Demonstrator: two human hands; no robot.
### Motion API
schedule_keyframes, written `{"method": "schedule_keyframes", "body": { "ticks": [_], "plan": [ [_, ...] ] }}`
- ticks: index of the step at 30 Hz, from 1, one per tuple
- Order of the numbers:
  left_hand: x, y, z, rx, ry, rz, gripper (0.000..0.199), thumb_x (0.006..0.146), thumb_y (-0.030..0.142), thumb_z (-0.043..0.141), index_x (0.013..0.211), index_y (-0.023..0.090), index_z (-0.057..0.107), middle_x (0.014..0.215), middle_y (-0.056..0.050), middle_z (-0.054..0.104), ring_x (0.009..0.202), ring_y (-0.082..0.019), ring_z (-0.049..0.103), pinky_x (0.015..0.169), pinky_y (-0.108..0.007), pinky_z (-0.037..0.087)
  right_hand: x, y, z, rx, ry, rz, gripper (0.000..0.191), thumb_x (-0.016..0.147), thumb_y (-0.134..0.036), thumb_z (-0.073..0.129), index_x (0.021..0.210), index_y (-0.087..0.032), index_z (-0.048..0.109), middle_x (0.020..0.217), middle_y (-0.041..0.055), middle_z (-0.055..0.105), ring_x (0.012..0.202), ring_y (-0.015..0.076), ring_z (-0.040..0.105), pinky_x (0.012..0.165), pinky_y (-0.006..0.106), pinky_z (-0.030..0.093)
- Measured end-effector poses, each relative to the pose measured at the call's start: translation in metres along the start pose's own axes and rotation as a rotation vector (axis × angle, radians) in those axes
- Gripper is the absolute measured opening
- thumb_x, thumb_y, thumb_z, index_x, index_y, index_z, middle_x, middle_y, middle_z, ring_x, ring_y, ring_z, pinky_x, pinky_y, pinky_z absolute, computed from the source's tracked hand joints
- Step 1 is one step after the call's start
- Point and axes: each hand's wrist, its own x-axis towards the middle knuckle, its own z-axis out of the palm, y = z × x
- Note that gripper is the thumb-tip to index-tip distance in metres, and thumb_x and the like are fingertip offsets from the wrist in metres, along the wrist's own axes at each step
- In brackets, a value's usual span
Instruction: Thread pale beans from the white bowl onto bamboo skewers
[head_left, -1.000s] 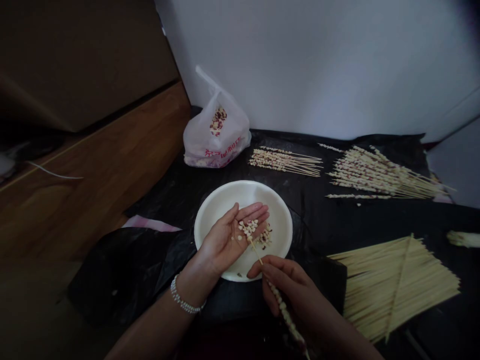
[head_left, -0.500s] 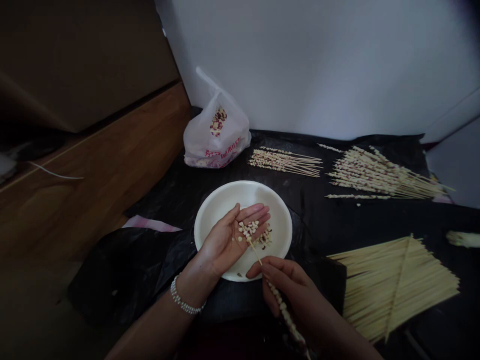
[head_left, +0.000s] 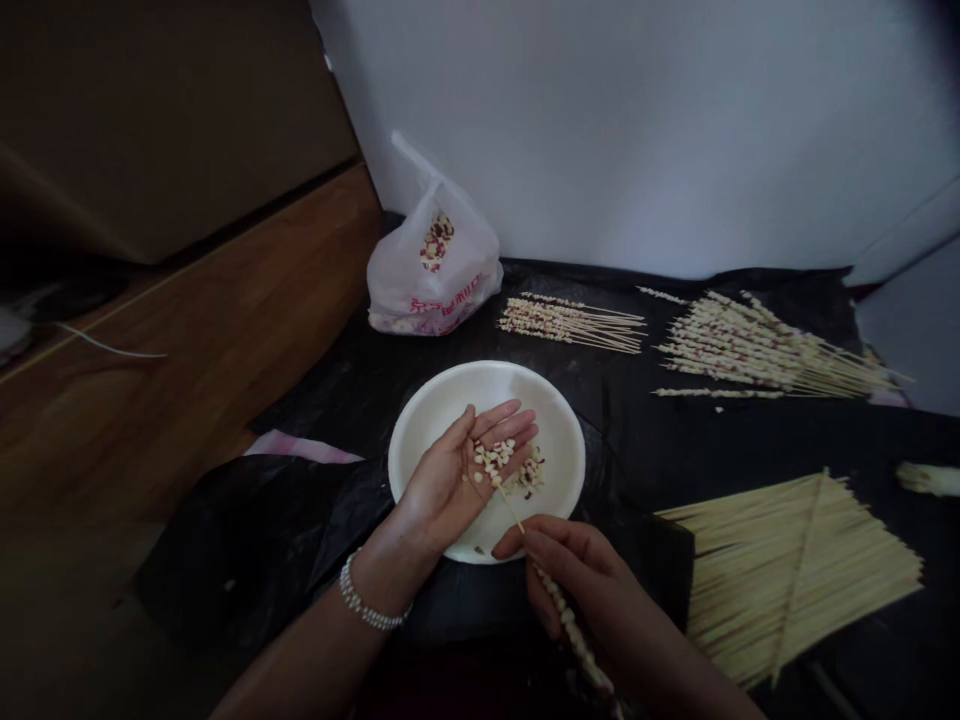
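Palm up over a white bowl (head_left: 409, 440), my left hand (head_left: 457, 480) lies open with a small heap of pale kernels (head_left: 493, 457) on its palm and fingers. A beaded bracelet (head_left: 367, 598) circles that wrist. My right hand (head_left: 574, 570) is closed on a thin skewer (head_left: 570, 625), threaded with pale pieces along its lower part. The skewer's upper tip, with a piece on it, meets the kernels in my left palm. More kernels (head_left: 531, 474) lie in the bowl, partly hidden by my left fingers.
Behind the bowl stands a tied white plastic bag (head_left: 435, 275). Threaded skewers lie in a small pile (head_left: 570, 322) and a larger pile (head_left: 757, 350) on black plastic sheeting (head_left: 630, 440). Bare sticks (head_left: 787, 570) lie at the right. Wooden boarding (head_left: 225, 320) borders the left.
The fingers of my left hand have shifted slightly to the left, and the kernels on the palm moved with them. My right hand and skewer look nearly unchanged.
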Motion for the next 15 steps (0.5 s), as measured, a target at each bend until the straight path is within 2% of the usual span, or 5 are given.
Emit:
{"method": "schedule_keyframes", "body": {
  "ticks": [3,10,15],
  "plan": [
    [-0.0002,-0.0004,-0.0004,0.016,0.008,0.009,0.045,0.098,0.029,0.039,0.133,0.004,0.053,0.117,-0.021,0.069,0.117,-0.030,0.061,0.102,-0.044,0.045,-0.0003,0.0004,0.0009,0.005,0.007,-0.004,0.028,0.091,-0.046,0.056,0.091,-0.021,0.069,0.043,-0.0075,0.049,0.032,0.0065,0.035,0.034,0.020,0.021],
    [-0.0012,-0.0033,-0.0018,0.012,-0.026,0.005,0.045,0.097,0.028,0.041,0.136,0.007,0.051,0.119,-0.020,0.068,0.117,-0.030,0.060,0.103,-0.046,0.044,-0.0012,-0.0008,0.0031,-0.008,0.029,-0.022,0.028,0.091,-0.045,0.055,0.090,-0.021,0.070,0.042,-0.0079,0.047,0.033,0.0064,0.033,0.035,0.020,0.019],
    [0.0000,-0.0029,-0.0006,-0.004,-0.033,-0.062,0.046,0.098,0.029,0.038,0.135,0.004,0.049,0.117,-0.022,0.068,0.115,-0.030,0.062,0.099,-0.043,0.048,-0.0023,-0.0045,0.0042,-0.047,0.012,-0.065,0.028,0.092,-0.044,0.054,0.090,-0.020,0.070,0.044,-0.0072,0.048,0.036,0.0068,0.034,0.038,0.021,0.020]
  ]
}}
